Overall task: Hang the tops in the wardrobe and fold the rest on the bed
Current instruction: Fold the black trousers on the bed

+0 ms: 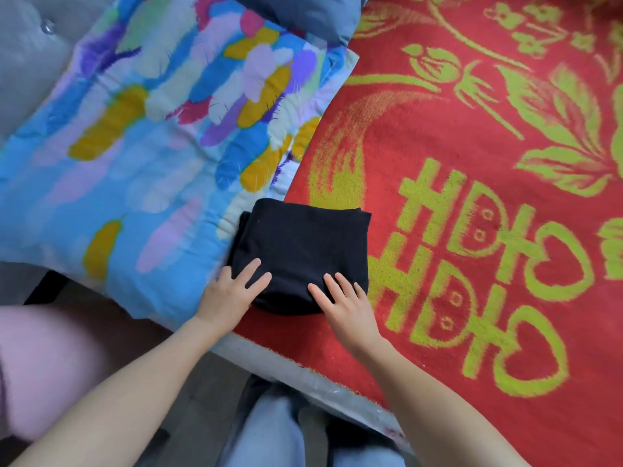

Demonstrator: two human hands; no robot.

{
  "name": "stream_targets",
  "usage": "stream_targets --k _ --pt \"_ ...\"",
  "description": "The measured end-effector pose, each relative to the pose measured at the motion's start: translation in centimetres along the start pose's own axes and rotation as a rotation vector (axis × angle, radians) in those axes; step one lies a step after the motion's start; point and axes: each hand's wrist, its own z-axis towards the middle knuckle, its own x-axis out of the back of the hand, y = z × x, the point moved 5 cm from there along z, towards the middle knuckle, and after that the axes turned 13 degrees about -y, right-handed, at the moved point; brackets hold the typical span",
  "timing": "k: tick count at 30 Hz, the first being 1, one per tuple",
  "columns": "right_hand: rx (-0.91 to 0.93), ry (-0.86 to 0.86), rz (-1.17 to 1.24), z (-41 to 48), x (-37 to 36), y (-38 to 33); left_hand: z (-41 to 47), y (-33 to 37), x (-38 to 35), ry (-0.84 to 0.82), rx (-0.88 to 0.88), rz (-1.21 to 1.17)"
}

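A black garment (300, 244) lies folded into a small square on the bed, half on the red blanket (455, 183) and half against the multicoloured quilt (135, 156). My left hand (232, 291) rests flat on the garment's near left corner, fingers spread. On its near right corner lies my right hand (344, 301), palm down with fingers apart. Neither hand grips the cloth.
A dark blue pillow (303, 18) sits at the top behind the quilt. A grey padded headboard (30, 55) is at the upper left. The bed's near edge (303, 372) runs diagonally in front of my legs. Pink fabric (40, 365) is at the lower left.
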Motion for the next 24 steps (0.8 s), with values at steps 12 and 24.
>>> stream_targets --k 12,24 --pt "0.346 0.013 -0.131 -11.1 8.8 -2.6 -14.5 10.7 7.5 -0.061 0.327 -0.185" --pt "0.904 -0.056 -0.358 -20.7 10.8 -19.6 -39.2 17.7 9.8 -0.034 0.890 -0.330"
